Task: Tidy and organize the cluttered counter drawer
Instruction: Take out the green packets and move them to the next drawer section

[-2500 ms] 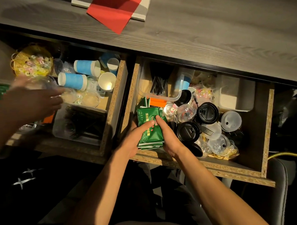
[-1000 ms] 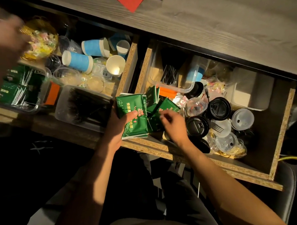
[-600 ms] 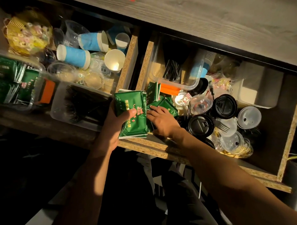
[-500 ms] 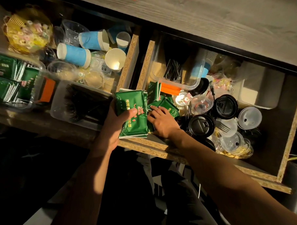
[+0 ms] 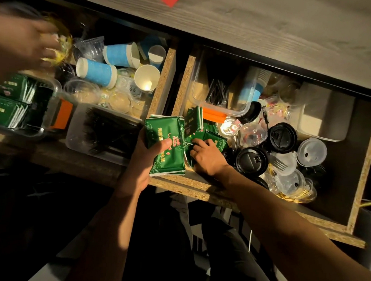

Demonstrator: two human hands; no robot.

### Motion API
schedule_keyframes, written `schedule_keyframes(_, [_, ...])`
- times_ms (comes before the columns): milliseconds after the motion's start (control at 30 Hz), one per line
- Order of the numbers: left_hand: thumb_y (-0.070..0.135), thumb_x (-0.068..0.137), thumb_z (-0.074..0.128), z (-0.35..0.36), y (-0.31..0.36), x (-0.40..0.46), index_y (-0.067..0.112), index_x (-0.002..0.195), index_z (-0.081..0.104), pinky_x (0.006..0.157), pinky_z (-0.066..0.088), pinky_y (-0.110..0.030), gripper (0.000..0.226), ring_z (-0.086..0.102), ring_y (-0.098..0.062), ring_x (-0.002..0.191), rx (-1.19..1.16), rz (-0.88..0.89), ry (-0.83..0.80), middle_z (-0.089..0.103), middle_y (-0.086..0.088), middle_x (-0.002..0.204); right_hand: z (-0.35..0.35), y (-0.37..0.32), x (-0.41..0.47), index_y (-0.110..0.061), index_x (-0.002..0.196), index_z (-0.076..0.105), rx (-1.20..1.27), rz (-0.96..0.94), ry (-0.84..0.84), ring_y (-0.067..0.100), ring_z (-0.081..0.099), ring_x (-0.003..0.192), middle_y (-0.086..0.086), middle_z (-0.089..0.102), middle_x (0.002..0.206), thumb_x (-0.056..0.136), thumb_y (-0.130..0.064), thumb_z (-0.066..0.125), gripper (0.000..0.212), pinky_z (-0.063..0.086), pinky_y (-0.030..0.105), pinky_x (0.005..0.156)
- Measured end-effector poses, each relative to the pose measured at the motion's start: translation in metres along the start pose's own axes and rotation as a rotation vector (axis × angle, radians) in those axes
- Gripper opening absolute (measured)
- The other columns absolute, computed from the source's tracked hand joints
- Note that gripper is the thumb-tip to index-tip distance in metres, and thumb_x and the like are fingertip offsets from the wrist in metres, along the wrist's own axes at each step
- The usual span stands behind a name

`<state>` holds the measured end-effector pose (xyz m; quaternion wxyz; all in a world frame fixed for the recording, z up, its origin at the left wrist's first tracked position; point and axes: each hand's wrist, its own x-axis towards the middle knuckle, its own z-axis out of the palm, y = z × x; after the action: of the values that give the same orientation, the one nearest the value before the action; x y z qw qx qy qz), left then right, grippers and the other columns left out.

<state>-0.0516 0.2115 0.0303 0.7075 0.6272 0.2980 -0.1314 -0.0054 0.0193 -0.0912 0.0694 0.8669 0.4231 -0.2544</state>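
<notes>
Hands: two | black lids [image 5: 253,161]: two | blue cups [image 5: 96,72]: two

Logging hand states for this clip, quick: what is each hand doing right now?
Left hand: grips a stack of green packets.
Right hand: fingers curled on loose green packets in the drawer.

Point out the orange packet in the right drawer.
Head view: the orange packet lies at the right drawer's back-left, against the clear tub, just beyond the loose green sachets.
</notes>
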Motion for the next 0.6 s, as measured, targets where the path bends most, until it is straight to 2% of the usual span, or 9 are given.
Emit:
schedule_keyframes(100, [0.014, 0.074, 0.076, 0.001, 0.001, -0.003, 0.008, 0.132, 0.048, 0.065, 0.051, -0.008, 0.065, 0.068, 0.005, 0.085, 0.010, -0.007, -0.022, 0.067, 0.003, 0.104, -0.001, -0.002, -0.013, -0.012, 0.120, 0.061, 0.091, -0.001, 0.135, 0.028, 0.051, 0.111, 0.007, 0.060, 0.114, 0.090, -0.029, 0.061, 0.034, 0.030, 0.038, 0.093])
schedule_keyframes(200, [0.024, 0.069, 0.081, 0.004, 0.002, -0.008, 0.012, 0.130, 0.051, 0.082, 0.054, -0.024, 0.069, 0.069, -0.008, 0.100, 0.053, -0.013, -0.063, 0.070, -0.001, 0.111, 0.001, 0.003, -0.028, -0.009, 0.097, 0.065, 0.138, 0.047, 0.353, 0.029, 0.057, 0.084, 0.008, 0.060, 0.087, 0.070, -0.009, 0.073, 0.028, 0.030, 0.036, 0.085])
schedule_keyframes(233, [0.029, 0.066, 0.081, 0.006, 0.002, -0.009, 0.013, 0.128, 0.053, 0.088, 0.052, -0.029, 0.070, 0.068, -0.011, 0.105, 0.078, -0.015, -0.084, 0.071, -0.002, 0.113, 0.002, 0.007, -0.032, -0.009, 0.095, 0.064, 0.189, 0.087, 0.407, 0.029, 0.057, 0.083, 0.009, 0.059, 0.086, 0.069, -0.007, 0.073, 0.028, 0.032, 0.036, 0.084])
schedule_keyframes(300, [0.030, 0.064, 0.085, 0.016, 0.002, -0.012, 0.018, 0.126, 0.055, 0.092, 0.048, -0.028, 0.071, 0.067, -0.008, 0.107, 0.091, -0.039, -0.131, 0.071, 0.004, 0.114, 0.003, 0.013, -0.038, -0.009, 0.096, 0.062, 0.288, 0.158, 0.466, 0.032, 0.056, 0.087, 0.011, 0.058, 0.090, 0.073, -0.008, 0.072, 0.025, 0.037, 0.037, 0.082])
schedule_keyframes(333, [0.033, 0.063, 0.087, 0.022, 0.000, -0.011, 0.022, 0.129, 0.053, 0.095, 0.047, -0.028, 0.075, 0.065, -0.005, 0.109, 0.089, -0.075, -0.155, 0.070, 0.008, 0.115, 0.003, 0.016, -0.041, -0.008, 0.097, 0.063, 0.334, 0.177, 0.479, 0.032, 0.055, 0.089, 0.011, 0.058, 0.092, 0.074, -0.008, 0.072, 0.025, 0.038, 0.037, 0.080])
schedule_keyframes(400, [0.044, 0.064, 0.086, 0.032, -0.008, -0.005, 0.028, 0.137, 0.047, 0.104, 0.043, -0.037, 0.084, 0.060, -0.004, 0.117, 0.124, -0.143, -0.206, 0.066, 0.012, 0.125, -0.001, 0.020, -0.048, -0.007, 0.097, 0.065, 0.420, 0.224, 0.510, 0.030, 0.051, 0.092, 0.011, 0.058, 0.093, 0.071, -0.007, 0.075, 0.028, 0.039, 0.036, 0.079])
schedule_keyframes(467, [0.058, 0.058, 0.084, 0.039, -0.014, 0.007, 0.029, 0.151, 0.029, 0.117, 0.028, -0.048, 0.112, 0.043, -0.012, 0.138, 0.209, -0.240, -0.249, 0.046, 0.008, 0.150, -0.008, 0.027, -0.055, -0.007, 0.097, 0.066, 0.519, 0.330, 0.547, 0.030, 0.053, 0.096, 0.011, 0.060, 0.096, 0.070, -0.005, 0.077, 0.029, 0.044, 0.039, 0.081])
schedule_keyframes(533, [0.072, 0.044, 0.084, 0.047, -0.013, 0.017, 0.033, 0.157, 0.014, 0.121, 0.015, -0.050, 0.138, 0.022, -0.019, 0.148, 0.280, -0.375, -0.267, 0.021, 0.005, 0.163, -0.013, 0.036, -0.058, -0.008, 0.101, 0.068, 0.636, 0.437, 0.578, 0.030, 0.054, 0.102, 0.011, 0.061, 0.103, 0.075, -0.004, 0.075, 0.027, 0.045, 0.041, 0.087])
schedule_keyframes(600, [0.071, 0.043, 0.083, 0.054, -0.013, 0.028, 0.033, 0.157, 0.013, 0.119, 0.015, -0.050, 0.140, 0.018, -0.023, 0.149, 0.323, -0.478, -0.303, 0.015, 0.000, 0.165, -0.016, 0.043, -0.058, -0.009, 0.104, 0.068, 0.779, 0.467, 0.566, 0.028, 0.052, 0.110, 0.010, 0.061, 0.111, 0.079, 0.000, 0.071, 0.027, 0.043, 0.039, 0.094])
